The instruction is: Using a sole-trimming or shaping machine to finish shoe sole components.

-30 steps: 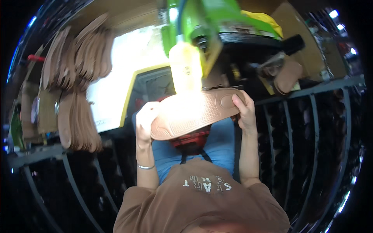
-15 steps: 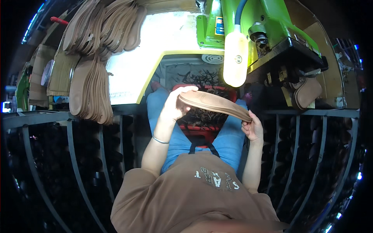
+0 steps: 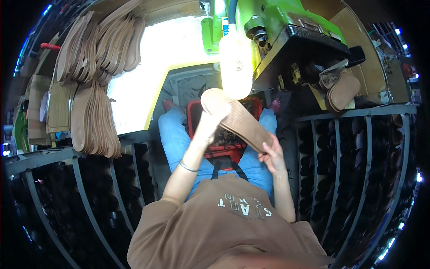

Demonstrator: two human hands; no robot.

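Between both my hands, over my lap, is a brown shoe sole (image 3: 245, 124) with a finely textured face turned up. It slants from its rounded far-left end down to the near right. My left hand (image 3: 213, 122) grips it near the far end, closed round its left edge. My right hand (image 3: 272, 156) is closed on the near end, thumb and fingers at its edge. The layered edge does not show whether it is a single sole or two together. Right beyond the far end hangs a bright lamp (image 3: 236, 67).
Several stacked brown soles (image 3: 95, 119) stand on the left of the white table (image 3: 168, 40). A green machine (image 3: 286, 22) with a black arm is at the far right, more soles (image 3: 344, 92) below it. Between my legs sits a red bin (image 3: 224, 160) with scraps. Metal railings (image 3: 354, 112) flank me.
The sole has turned from nearly edge-on to showing its textured face, and its tilt is steeper. My right hand has moved nearer and left. The whole view has shifted slightly.
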